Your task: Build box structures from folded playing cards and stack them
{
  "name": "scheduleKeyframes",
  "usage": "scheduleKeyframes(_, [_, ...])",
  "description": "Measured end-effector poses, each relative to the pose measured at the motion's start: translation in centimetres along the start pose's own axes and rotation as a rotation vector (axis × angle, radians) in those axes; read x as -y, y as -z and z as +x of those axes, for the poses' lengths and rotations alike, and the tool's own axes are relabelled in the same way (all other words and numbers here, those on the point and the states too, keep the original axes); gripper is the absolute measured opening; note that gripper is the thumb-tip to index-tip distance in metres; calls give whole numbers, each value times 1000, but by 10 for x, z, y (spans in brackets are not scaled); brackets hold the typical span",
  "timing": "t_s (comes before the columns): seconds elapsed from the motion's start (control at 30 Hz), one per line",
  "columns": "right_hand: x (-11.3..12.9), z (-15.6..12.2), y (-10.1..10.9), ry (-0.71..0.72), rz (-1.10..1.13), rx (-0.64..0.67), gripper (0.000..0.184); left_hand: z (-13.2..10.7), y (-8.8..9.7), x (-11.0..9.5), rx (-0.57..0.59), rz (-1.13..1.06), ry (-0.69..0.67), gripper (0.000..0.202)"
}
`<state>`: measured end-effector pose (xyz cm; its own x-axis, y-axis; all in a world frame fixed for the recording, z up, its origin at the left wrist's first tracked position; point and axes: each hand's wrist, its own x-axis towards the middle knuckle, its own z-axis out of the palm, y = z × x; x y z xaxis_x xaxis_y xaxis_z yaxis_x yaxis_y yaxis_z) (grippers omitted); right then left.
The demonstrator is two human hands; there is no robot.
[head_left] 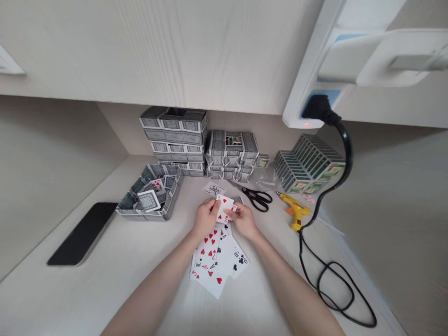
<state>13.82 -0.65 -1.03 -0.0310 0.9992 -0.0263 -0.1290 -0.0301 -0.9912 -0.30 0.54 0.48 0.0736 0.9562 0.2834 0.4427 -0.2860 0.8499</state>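
Note:
In the middle of the head view, my left hand (206, 216) and my right hand (243, 219) pinch a few playing cards (224, 208) between them. The front card is a two of hearts, and the corner of another red card peeks out behind it at the right. Just below, a loose spread of playing cards (213, 275) lies face up on the table, hearts and clubs among them. Beyond my left hand a joker card (214, 189) lies flat. Black scissors (258, 197) rest slightly past my right hand, partly spread.
At left stand a card-built tray (170, 205) holding loose cards and a black phone (82, 235). Card-built boxes (178, 135) are stacked at the back. To the right are a yellow glue gun (297, 212), its looped black cord (346, 140), card packs (308, 163) and an overhead power strip (308, 84).

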Motion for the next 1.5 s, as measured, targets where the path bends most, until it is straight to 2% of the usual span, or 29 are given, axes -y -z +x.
scheduleKeyframes(0.2, [1, -1, -2, -15, 25, 24, 28, -1, -5, 2, -21, 20, 75, 44])
scheduleKeyframes(0.47, [2, -1, -1, -11, 16, 59, 28, 0, -4, 0, -75, 31, 42, 47])
scheduleKeyframes(0.67, [5, -2, -1, 8, -16, 28, 29, 0, -4, -1, -42, -5, 88, 47])
scheduleKeyframes(0.9, [9, -4, -3, 37, -22, 32, 27, 2, 2, -9, -62, -80, -18, 38])
scheduleKeyframes(1.03, [6, -4, -1, 48, -80, 14, 26, 3, 1, -7, -54, -119, 28, 40])
scheduleKeyframes(1.13, [4, -3, -1, 48, -84, 4, 28, 4, 0, -3, -42, -92, 65, 43])
scheduleKeyframes(1.5, [9, -3, -1, 24, -7, 16, 28, 4, -1, -1, -25, -51, 29, 44])
